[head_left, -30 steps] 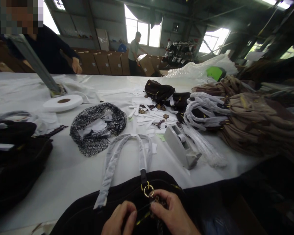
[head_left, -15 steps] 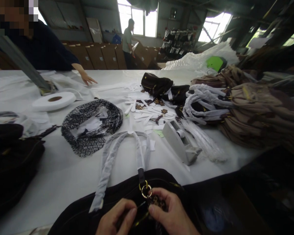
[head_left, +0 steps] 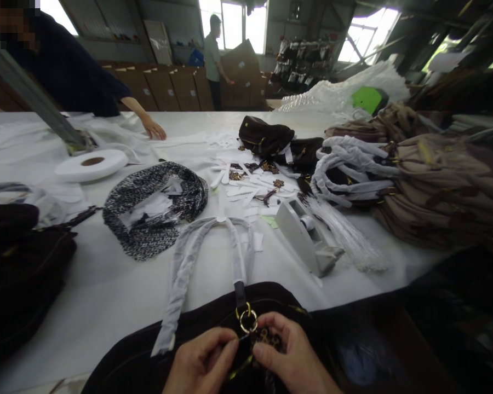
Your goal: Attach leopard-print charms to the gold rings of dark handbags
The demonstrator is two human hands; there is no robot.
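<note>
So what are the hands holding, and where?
Both the left hand and right hand pinch a small gold charm at the gold ring of the black bag, where its wrapped handle joins.

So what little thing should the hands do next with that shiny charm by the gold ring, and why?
Probably bring the charm up to the gold ring and hook it on. The right hand pinches the charm just below the ring on the dark bag, and the left hand has its fingers beside it, but whether it is hooked on yet cannot be seen.
</note>
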